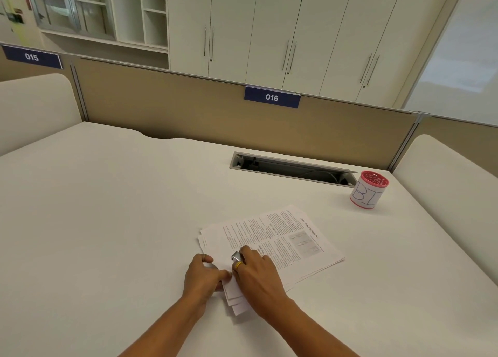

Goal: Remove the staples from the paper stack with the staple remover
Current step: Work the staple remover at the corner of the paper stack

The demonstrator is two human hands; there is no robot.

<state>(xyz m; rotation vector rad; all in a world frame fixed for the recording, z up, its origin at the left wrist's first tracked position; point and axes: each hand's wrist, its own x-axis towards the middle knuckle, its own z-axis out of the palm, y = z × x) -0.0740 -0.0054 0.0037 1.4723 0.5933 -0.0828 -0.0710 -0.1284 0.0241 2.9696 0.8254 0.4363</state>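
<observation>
View from beside the seated person, across a white tabletop (107,208). A paper stack (283,238) of printed sheets, slightly fanned, lies flat on the tabletop just in front of the person, its long side running away to the right. Both hands meet at the stack's near-left corner. The left hand (202,276) rests at the corner's edge with its fingers curled, its grip pinching the sheets there between thumb and fingers. The right hand (258,273) lies on top of the same corner, its grip closed round a small silver staple remover (236,257) with a yellow part. The tool's metal end shows between thumb and forefinger and sits down against the top sheet; whether its jaws have caught a staple is too small to tell. Well apart, at the far right of the tabletop, stands a red-rimmed round container (367,189) wrapped in white paper marked "BI", just beside an open cable slot (293,169). A tan partition (188,108) behind carries blue number plates "016" (272,97) and "015" (31,57); pale cabinets (269,28) line the wall beyond.
</observation>
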